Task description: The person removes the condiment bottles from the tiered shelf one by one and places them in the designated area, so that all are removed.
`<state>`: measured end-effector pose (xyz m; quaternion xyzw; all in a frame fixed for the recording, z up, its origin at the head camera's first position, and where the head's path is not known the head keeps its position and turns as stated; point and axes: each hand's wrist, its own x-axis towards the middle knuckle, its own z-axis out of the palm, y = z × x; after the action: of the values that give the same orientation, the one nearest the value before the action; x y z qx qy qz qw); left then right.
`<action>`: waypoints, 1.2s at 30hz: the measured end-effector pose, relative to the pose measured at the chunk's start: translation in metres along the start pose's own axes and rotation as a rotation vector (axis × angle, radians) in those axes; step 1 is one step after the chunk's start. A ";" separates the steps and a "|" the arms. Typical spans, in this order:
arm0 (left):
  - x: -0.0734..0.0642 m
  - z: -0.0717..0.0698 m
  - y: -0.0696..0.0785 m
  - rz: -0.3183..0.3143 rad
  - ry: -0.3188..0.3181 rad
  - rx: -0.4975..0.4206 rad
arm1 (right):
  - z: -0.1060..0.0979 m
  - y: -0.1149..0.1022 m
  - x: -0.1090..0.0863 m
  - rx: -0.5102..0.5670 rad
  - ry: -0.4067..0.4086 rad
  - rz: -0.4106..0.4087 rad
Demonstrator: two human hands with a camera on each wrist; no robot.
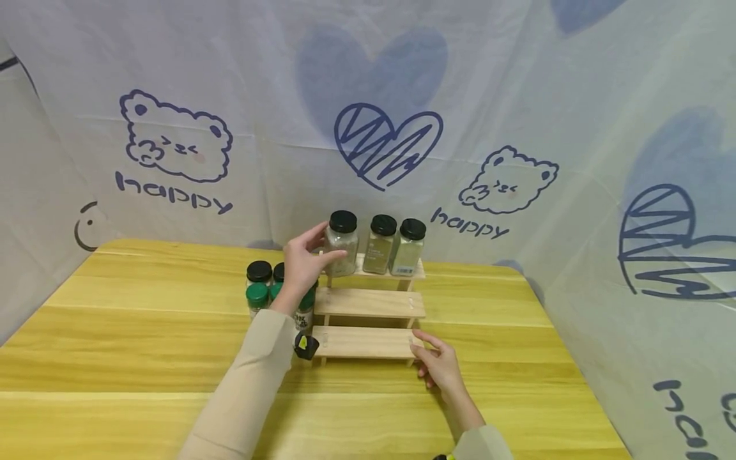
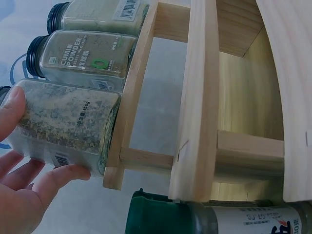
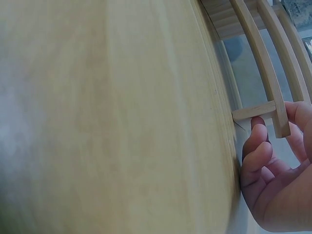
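Observation:
My left hand (image 1: pixel 303 262) grips a clear spice jar (image 1: pixel 342 246) with a black lid at the left end of the top shelf. In the left wrist view, the thumb lies on one side of this jar (image 2: pixel 68 122) and the fingers on the other; its contents look flaky and speckled. Beside it on the same shelf stand a cumin powder jar (image 1: pixel 381 246) and a jar of pale powder (image 1: pixel 409 248). My right hand (image 1: pixel 441 365) pinches the right end of the lowest shelf of the three-tier wooden rack (image 1: pixel 368 343).
Left of the rack several spice bottles stand close together, some with black lids (image 1: pixel 259 271) and some with green lids (image 1: pixel 257 294). My left forearm passes over them. Behind the wooden table (image 1: pixel 172 358) hangs a printed cloth (image 1: pixel 276 128).

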<state>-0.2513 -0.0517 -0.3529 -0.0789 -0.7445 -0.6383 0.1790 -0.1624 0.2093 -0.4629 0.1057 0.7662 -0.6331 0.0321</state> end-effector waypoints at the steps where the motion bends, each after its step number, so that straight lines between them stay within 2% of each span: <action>1: -0.001 -0.001 0.000 0.006 0.003 -0.002 | 0.000 0.000 0.000 0.001 -0.001 0.000; 13: -0.016 -0.009 0.005 -0.001 -0.013 -0.015 | 0.000 0.001 0.000 0.005 -0.006 -0.015; 23: -0.028 -0.015 0.007 0.032 0.030 -0.057 | 0.001 0.000 0.000 -0.003 -0.001 0.000; 27: -0.033 -0.018 0.008 0.026 0.011 -0.063 | 0.001 0.000 -0.001 -0.003 0.001 -0.001; 34: -0.049 -0.025 0.032 -0.002 -0.027 -0.056 | 0.000 -0.002 -0.002 0.000 -0.006 0.004; 36: -0.053 -0.026 0.033 0.000 -0.027 -0.054 | -0.001 -0.002 -0.002 0.004 -0.015 0.003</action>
<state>-0.1867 -0.0654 -0.3387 -0.0924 -0.7293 -0.6571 0.1667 -0.1612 0.2099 -0.4604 0.1019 0.7646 -0.6352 0.0387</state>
